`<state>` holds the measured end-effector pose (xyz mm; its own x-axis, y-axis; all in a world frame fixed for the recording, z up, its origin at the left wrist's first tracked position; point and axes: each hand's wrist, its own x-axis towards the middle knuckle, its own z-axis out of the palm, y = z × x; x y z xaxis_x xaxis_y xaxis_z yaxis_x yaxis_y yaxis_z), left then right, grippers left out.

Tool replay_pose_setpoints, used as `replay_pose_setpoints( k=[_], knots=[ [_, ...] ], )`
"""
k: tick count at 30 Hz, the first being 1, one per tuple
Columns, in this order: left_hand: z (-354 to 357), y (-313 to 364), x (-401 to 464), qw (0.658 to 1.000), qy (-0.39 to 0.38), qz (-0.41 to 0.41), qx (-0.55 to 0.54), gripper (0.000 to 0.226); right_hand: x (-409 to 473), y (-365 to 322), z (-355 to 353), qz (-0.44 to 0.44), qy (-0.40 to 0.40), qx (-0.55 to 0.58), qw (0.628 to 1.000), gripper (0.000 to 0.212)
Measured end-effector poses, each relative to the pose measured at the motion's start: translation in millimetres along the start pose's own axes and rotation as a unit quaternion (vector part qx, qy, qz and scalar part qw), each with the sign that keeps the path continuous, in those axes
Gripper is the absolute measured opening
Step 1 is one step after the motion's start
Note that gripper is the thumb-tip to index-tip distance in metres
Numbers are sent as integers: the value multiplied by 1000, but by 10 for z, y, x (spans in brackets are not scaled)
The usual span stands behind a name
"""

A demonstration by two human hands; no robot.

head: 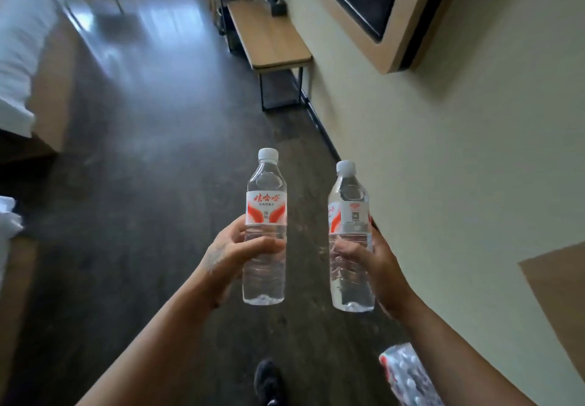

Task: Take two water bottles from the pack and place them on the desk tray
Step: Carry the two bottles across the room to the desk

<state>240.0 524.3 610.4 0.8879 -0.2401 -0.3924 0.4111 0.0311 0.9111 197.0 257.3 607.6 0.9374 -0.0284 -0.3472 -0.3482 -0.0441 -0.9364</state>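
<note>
I have a water bottle in each of my hands, both held upright out in front of me above the dark wood floor [152, 139]. My left hand [231, 252] is wrapped around the lower half of the left bottle [265, 228], thumb across the front just under the label, fingers curled behind it. My right hand [368, 258] grips the right bottle [348, 237] the same way, below its label, fingers closed across the front and the palm on the side toward the wall [459, 152]. Both bottles are clear, full, and have white caps on; the left one shows its red and white label face on, the right one is turned so that the label's edge and a small code square show. The two bottles are near each other but apart, not touching. Low at the right edge, by my right forearm, part of the pack [408, 374] shows in its crinkled plastic wrap. My black shoe [267, 380] is on the floor below the bottles. Ahead along the wall stands the counter [269, 38], with a small dark thing on its far end that is too blurred to tell. A bed [28, 41] with white bedding is at the left.
</note>
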Motion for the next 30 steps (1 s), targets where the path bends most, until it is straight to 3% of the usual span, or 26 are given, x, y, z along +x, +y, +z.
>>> replay_pose_setpoints(
  k=[3, 5, 11, 15, 30],
  knots=[
    [-536, 189, 118, 999, 27, 8, -20, 53, 378, -245, 490, 2, -33, -19, 999, 76],
    [-856, 305, 227, 998, 42, 11, -33, 52, 638, -393, 773, 0, -48, -30, 998, 82],
    [-1573, 588, 774, 995, 73, 13, -71, 44, 1533, -735, 1391, 0, -70, -34, 997, 78],
    [-1912, 805, 1386, 992, 95, 8, -80, 51, 2290, -959, 1631, -1, -71, -38, 997, 70],
    [-3597, 2411, 4307, 980, 168, -11, -107, 54, 6104, -2524, 2706, 8, -139, -23, 990, 72]
  ],
)
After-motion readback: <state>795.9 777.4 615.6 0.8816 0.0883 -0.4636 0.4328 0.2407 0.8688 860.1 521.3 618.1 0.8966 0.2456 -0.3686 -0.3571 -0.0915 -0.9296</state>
